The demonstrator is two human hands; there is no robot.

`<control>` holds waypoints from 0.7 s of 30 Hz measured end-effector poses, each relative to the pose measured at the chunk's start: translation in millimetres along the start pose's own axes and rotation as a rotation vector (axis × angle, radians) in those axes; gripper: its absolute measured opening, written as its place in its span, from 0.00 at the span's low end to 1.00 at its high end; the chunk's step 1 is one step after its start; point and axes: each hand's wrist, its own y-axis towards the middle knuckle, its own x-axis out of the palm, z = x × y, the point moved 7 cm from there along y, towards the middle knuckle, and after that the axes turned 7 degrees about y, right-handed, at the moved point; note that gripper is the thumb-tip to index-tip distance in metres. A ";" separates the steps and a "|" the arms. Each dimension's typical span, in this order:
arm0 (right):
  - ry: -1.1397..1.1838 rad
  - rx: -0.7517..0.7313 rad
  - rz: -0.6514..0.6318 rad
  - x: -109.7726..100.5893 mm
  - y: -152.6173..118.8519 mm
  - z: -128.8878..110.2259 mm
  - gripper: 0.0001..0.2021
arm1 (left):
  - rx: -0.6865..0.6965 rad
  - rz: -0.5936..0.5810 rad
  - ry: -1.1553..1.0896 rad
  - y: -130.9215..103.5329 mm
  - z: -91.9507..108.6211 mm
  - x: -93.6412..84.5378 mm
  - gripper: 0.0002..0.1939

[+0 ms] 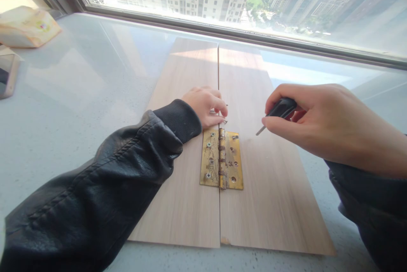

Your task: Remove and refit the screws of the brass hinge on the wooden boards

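Observation:
A brass hinge [221, 159] lies across the seam between the left board [178, 204] and the right board [267, 195]. Screw heads show in its left leaf; the right leaf has a screw at its top hole and open holes below. My left hand [206, 106] rests on the boards just above the hinge, thumb and fingers bent around small screws [225, 121]. One screw touches the thumb tip. My right hand [305, 115] grips a black-handled screwdriver [282, 107] over the right board, its short metal tip pointing down and left, apart from the hinge.
The boards lie on a pale speckled counter [95, 115]. A tissue pack [28, 27] sits at the far left, with a phone-like object [9, 73] in front of it. A window frame [222, 30] runs along the back edge.

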 end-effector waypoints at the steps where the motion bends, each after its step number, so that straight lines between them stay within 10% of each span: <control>1: 0.005 -0.007 0.003 -0.1 -0.2 -0.7 0.03 | 0.017 -0.003 0.047 -0.6 2.8 -0.3 0.07; 6: 0.023 -0.053 -0.001 0.6 0.8 -4.9 0.03 | 0.093 0.026 0.194 -1.3 12.9 -0.1 0.06; 13: 0.036 -0.087 -0.005 2.2 0.6 -4.6 0.04 | 0.086 0.306 -0.277 -0.8 12.8 -16.0 0.14; 21: 0.018 -0.078 0.000 0.6 1.9 -2.5 0.04 | 0.098 -0.045 -0.594 1.2 37.8 -7.5 0.05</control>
